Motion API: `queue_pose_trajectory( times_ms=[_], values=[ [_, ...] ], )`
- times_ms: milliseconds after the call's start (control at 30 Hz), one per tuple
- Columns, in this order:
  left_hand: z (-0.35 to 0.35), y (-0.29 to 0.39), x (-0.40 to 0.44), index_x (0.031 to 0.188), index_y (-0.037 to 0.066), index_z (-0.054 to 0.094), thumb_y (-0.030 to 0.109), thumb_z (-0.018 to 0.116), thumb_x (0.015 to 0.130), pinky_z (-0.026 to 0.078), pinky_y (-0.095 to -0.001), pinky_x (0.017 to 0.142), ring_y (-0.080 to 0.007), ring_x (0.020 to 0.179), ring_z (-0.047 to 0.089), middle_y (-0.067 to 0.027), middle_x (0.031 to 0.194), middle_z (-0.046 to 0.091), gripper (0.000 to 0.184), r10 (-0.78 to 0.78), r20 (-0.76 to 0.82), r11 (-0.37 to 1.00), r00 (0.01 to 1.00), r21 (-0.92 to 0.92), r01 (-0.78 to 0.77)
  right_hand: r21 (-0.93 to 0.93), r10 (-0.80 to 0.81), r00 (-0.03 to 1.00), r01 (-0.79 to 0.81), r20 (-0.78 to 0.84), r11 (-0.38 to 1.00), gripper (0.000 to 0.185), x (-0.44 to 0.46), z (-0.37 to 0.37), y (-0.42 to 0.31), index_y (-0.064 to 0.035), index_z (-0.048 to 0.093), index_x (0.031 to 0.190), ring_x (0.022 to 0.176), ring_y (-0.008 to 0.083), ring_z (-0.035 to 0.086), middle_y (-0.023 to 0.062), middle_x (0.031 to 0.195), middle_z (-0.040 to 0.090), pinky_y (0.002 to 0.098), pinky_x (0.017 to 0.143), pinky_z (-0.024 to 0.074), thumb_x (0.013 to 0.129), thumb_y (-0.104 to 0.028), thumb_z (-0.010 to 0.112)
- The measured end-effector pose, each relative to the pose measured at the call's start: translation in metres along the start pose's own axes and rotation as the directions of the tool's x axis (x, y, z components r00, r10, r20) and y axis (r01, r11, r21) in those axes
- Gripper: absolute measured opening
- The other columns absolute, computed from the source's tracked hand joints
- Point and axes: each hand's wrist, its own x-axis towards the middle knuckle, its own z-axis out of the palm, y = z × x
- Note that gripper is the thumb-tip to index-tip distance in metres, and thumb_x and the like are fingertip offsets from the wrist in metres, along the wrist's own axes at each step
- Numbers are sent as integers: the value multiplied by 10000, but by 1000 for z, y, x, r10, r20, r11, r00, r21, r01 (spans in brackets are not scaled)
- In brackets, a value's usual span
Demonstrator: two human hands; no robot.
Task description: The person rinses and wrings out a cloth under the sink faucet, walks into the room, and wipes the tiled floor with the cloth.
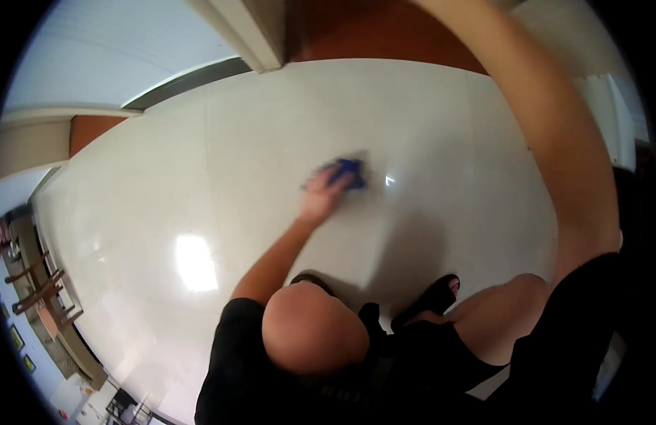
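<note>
My left hand [324, 196] is pressed down on a dark blue cloth [349, 174] against the pale, glossy floor [271, 134]. Its fingers are wrapped over the bunched cloth, slightly blurred. On the right my other arm is raised, reaching up past the top edge of the view, so the right hand itself is out of sight. Below the cloth are my bent knees and my feet in black sandals [430, 301].
A door frame post [260, 35] and a reddish-brown surface [384, 32] border the floor at the top. Wooden chairs [44, 290] stand at the far left. White furniture [614, 117] is at the upper right.
</note>
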Motion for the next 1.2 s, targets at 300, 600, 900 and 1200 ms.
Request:
queue_pose_trajectory(
  times_ms=[300,600,900,1200],
  values=[
    [-49,-82,20,1489,170,560,38,560,877,435,-595,1096,-534,1308,492,-276,1521,469,627,-246,-440,808,864,400,434,-481,535,554,-257,638,838,565,-484,-120,93,-196,514,1491,1306,330,546,123,1466,545,490,1033,481,942,-177,646],
    [-9,62,78,1439,201,618,-88,529,856,363,-487,1211,-398,1454,421,-196,1580,433,657,186,472,980,862,-31,-195,-604,924,351,-772,-150,195,572,-640,-73,116,-86,406,1556,1464,356,388,136,1556,453,592,1198,259,1043,-300,540],
    [-68,-37,241,1618,56,278,40,640,854,402,-527,1146,-516,1361,441,-323,1556,390,845,-308,43,889,950,370,271,-581,891,439,-757,-113,299,626,-655,-76,115,-88,338,1601,1502,390,307,148,1616,370,607,1247,152,1057,-362,480],
    [127,130,135,1470,129,573,2,596,786,419,-509,1073,-373,1271,566,-184,1445,593,697,135,-80,969,988,219,-114,-540,883,449,-781,-135,315,614,-650,-77,114,-76,388,1579,1495,397,322,152,1603,398,622,1244,163,1041,-358,479]
  ],
)
